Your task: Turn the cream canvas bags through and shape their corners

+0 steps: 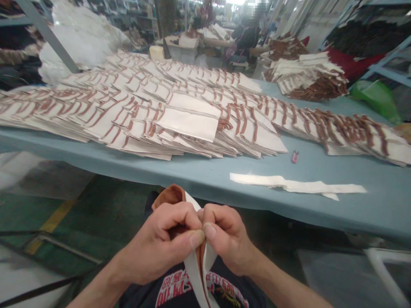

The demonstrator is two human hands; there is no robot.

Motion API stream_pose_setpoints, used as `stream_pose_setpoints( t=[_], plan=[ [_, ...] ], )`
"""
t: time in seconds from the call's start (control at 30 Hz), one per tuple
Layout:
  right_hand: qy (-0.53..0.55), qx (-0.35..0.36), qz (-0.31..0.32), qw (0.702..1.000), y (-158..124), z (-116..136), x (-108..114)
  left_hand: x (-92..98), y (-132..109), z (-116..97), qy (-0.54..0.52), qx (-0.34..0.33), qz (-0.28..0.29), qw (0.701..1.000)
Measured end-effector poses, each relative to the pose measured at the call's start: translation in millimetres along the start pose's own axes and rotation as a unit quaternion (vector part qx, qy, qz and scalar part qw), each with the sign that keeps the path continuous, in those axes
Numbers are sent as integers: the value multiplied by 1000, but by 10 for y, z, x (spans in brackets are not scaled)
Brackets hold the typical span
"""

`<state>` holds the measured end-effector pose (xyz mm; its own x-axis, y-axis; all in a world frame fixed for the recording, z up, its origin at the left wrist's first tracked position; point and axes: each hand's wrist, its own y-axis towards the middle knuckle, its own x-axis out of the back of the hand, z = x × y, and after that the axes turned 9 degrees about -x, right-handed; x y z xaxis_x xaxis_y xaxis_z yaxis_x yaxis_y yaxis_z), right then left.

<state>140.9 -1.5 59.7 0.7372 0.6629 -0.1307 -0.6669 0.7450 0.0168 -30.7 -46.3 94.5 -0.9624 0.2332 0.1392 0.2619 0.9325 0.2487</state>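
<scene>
My left hand (163,244) and my right hand (224,239) meet in front of my chest, below the table's near edge. Both are closed, thumbs pressed together, pinching a cream fabric piece with a brown lining (195,265). Its brown end (170,194) curls up above my left knuckles, and its cream strip hangs down between the thumbs toward my lap. Which part each hand grips is partly hidden by the fingers.
A blue table (321,171) carries long fanned rows of cream and brown pieces (189,115), a loose cream strip (298,185) and a small pink object (294,157). More stacks (308,75) lie at the far right. A person (247,34) sits beyond.
</scene>
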Motion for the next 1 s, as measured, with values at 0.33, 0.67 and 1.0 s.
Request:
stream_pose_setpoints(
  t=[0.33, 0.67, 1.0],
  plan=[
    [67, -67, -43, 995, 34, -63, -21, -166, -88, 347, -264, 70, -81, 959],
    [-130, -89, 48, 986, 55, 234, 442, 127, 53, 154, -75, 44, 28, 996],
    [-347, 10, 29, 937, 156, 263, 853, 406, 75, 124, 40, 57, -3, 998]
  ],
)
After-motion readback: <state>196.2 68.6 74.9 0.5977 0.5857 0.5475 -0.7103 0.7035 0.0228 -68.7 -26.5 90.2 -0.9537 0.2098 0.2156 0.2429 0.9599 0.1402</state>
